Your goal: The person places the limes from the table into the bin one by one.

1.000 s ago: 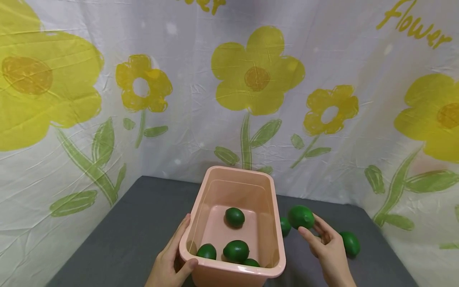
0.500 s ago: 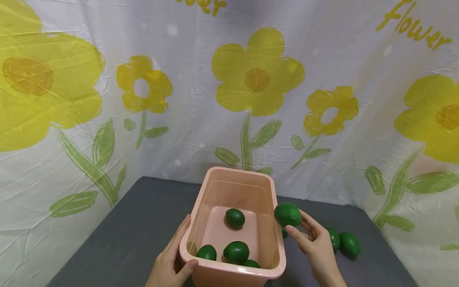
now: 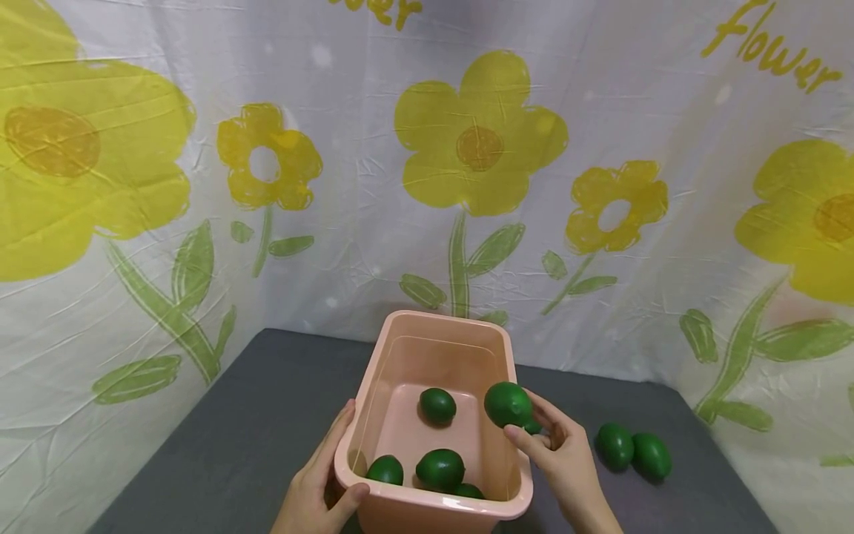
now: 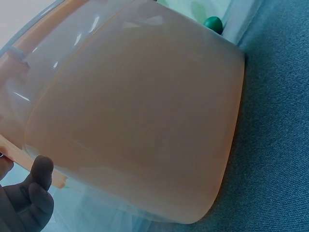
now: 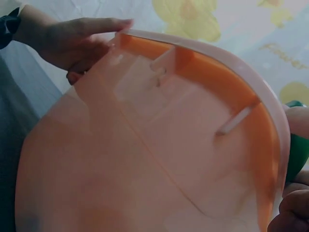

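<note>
A pink plastic tub (image 3: 373, 371) stands in the middle of the head view. My left hand (image 3: 316, 478) grips its near left corner, thumb at the front and fingers along the left side. Between thumb and fingers my right hand (image 3: 567, 452) pinches a green lime (image 3: 507, 404), held over the tub's right rim. Inside the tub lie several limes: one lime (image 3: 437, 406) towards the back, another lime (image 3: 440, 469) near the front, the others partly hidden by the front rim. The right wrist view shows the held lime (image 5: 299, 157) only partly, behind the rim.
Two limes, one lime (image 3: 614, 446) touching another lime (image 3: 651, 456), lie on the dark grey tabletop (image 3: 267, 400) right of my right hand. A further lime (image 3: 532, 427) shows partly behind the held one. A flower-printed curtain (image 3: 360, 222) hangs behind the table.
My right hand has carried the lime leftward, from beside the tub to over its right rim. The two limes at the right have come into full view. My left hand stays put.
</note>
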Motion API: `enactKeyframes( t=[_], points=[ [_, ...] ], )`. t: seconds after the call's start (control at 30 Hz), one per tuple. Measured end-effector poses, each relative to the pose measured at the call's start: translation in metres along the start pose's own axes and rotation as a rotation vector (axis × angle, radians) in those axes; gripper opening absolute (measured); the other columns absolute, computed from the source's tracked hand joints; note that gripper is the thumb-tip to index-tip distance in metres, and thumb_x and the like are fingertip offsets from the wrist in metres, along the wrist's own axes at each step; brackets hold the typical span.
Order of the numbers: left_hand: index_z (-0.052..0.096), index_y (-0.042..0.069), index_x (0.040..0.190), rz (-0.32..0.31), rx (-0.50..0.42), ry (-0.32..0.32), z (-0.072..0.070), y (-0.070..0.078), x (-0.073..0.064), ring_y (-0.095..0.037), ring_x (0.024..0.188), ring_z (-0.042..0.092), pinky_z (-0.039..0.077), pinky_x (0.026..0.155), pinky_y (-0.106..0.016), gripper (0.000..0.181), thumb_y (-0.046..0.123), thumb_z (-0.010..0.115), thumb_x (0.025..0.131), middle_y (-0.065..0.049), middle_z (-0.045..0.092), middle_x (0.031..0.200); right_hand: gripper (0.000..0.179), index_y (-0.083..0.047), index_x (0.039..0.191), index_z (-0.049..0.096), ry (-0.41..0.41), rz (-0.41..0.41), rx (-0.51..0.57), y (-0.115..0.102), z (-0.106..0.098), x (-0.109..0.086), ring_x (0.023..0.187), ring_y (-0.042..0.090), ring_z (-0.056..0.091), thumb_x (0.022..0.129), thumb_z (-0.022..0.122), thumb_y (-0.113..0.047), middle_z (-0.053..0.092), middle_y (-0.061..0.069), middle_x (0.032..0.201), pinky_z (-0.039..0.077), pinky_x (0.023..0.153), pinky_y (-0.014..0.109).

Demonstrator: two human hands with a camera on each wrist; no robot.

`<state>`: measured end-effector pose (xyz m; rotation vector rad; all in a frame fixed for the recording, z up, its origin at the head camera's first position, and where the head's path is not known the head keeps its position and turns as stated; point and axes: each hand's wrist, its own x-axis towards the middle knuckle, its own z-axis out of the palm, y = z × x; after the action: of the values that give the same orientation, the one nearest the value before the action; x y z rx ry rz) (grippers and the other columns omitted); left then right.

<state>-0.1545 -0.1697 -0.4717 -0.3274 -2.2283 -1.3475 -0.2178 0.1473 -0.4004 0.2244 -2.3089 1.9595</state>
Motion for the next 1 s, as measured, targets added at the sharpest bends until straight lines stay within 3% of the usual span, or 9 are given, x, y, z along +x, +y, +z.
enactKeyframes(
  t=[0.13, 0.33, 0.6, 0.73, 1.0],
  points=[
    [0.033, 0.028, 0.168, -0.003, -0.004, 0.0, 0.0, 0.0005, 0.0003, 0.005, 0.147, 0.038, 0.05, 0.106, -0.025, 0.091, 0.016, 0.08, 0.091, 0.005, 0.038, 0.171, 0.055, -0.014, 0.146, 0.065, -0.012, 0.001, -0.006, 0.001, 0.0031, 0.0008, 0.048, 0.012, 0.05, 0.094, 0.082, -0.012, 0.07, 0.013, 0.138, 0.059, 0.068, 0.026],
    [0.033, 0.031, 0.168, -0.02, -0.005, -0.003, 0.0002, 0.0007, -0.0003, 0.007, 0.147, 0.037, 0.053, 0.104, -0.029, 0.092, 0.016, 0.081, 0.09, 0.002, 0.038, 0.171, 0.055, -0.017, 0.144, 0.066, -0.015, -0.021, -0.015, 0.0018, 0.0047, 0.0032, 0.045, 0.008, 0.039, 0.092, 0.084, -0.014, 0.071, 0.012, 0.138, 0.046, 0.051, 0.023],
    [0.034, 0.028, 0.168, 0.011, -0.012, 0.003, 0.0, 0.0002, 0.0004, 0.006, 0.147, 0.037, 0.05, 0.105, -0.024, 0.093, 0.015, 0.081, 0.09, 0.006, 0.038, 0.171, 0.053, -0.012, 0.145, 0.065, -0.018, -0.032, -0.022, -0.0009, 0.004, 0.0027, 0.047, 0.008, 0.039, 0.095, 0.082, -0.015, 0.067, 0.01, 0.145, 0.048, 0.054, 0.024],
    [0.034, 0.025, 0.168, 0.0, -0.004, 0.002, 0.0, 0.0013, 0.0004, 0.006, 0.147, 0.036, 0.049, 0.106, -0.024, 0.091, 0.015, 0.081, 0.09, 0.005, 0.038, 0.171, 0.052, -0.011, 0.144, 0.067, -0.012, -0.046, -0.032, -0.0018, 0.0033, 0.0016, 0.047, 0.007, 0.034, 0.094, 0.082, -0.012, 0.068, 0.01, 0.143, 0.042, 0.049, 0.023],
    [0.034, 0.032, 0.167, -0.097, 0.026, -0.008, 0.0006, 0.0061, -0.0002, 0.004, 0.146, 0.036, 0.055, 0.104, -0.034, 0.089, 0.02, 0.08, 0.092, 0.008, 0.038, 0.17, 0.051, -0.01, 0.142, 0.068, 0.001, -0.071, -0.045, -0.0003, 0.0009, 0.0004, 0.046, 0.005, 0.029, 0.093, 0.082, -0.007, 0.07, 0.012, 0.139, 0.035, 0.044, 0.023]
  ],
)
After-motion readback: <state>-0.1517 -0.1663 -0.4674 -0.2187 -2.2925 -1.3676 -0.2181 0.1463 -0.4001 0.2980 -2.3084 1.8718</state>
